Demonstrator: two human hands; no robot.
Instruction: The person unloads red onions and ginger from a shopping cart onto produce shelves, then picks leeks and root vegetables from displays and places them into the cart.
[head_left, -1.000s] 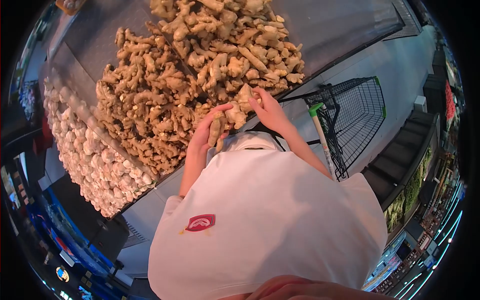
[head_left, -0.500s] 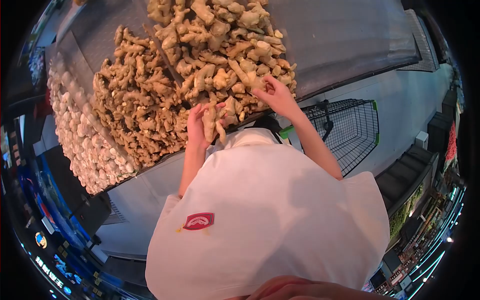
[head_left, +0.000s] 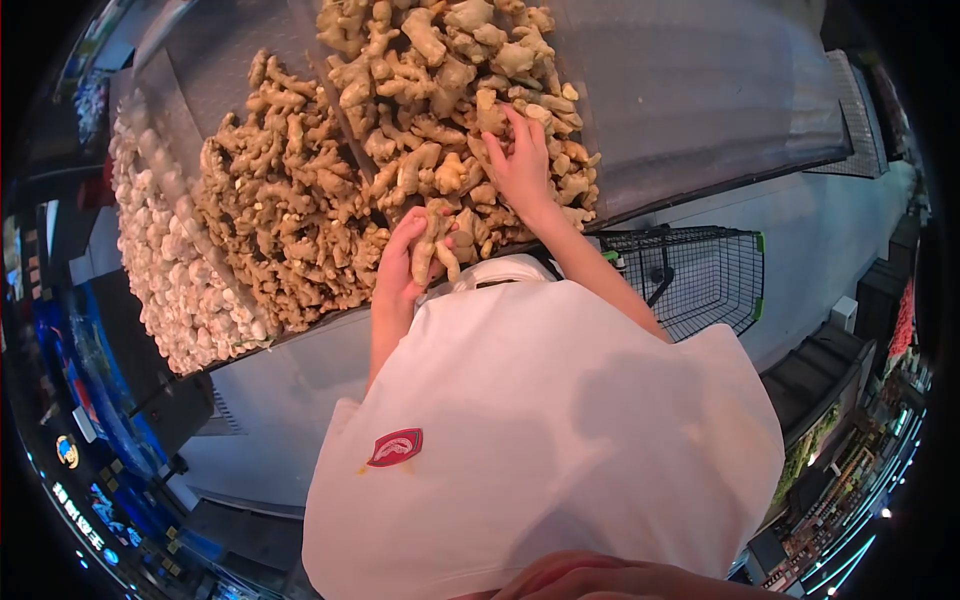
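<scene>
In the head view my left hand (head_left: 398, 262) is closed around a knobbly, branching piece of ginger (head_left: 434, 248), held at the near edge of the display. My right hand (head_left: 524, 172) reaches over the large ginger pile (head_left: 410, 110). Its thumb and fingers are closed about an upright ginger piece (head_left: 489, 112) on the pile; the far side of that grip is partly hidden. Pale tan roots lie heaped all around the right fingers.
A second heap of smaller, darker ginger (head_left: 285, 200) lies left of a divider, with garlic bulbs (head_left: 180, 270) beyond it. A dark display surface (head_left: 700, 90) extends to the right. Below its edge stands a wire shopping cart (head_left: 712, 285) with green corners.
My right hand has moved farther over the pile and leftward, onto a ginger piece there. My left hand keeps its ginger, turned slightly. The whole view has shifted a little.
</scene>
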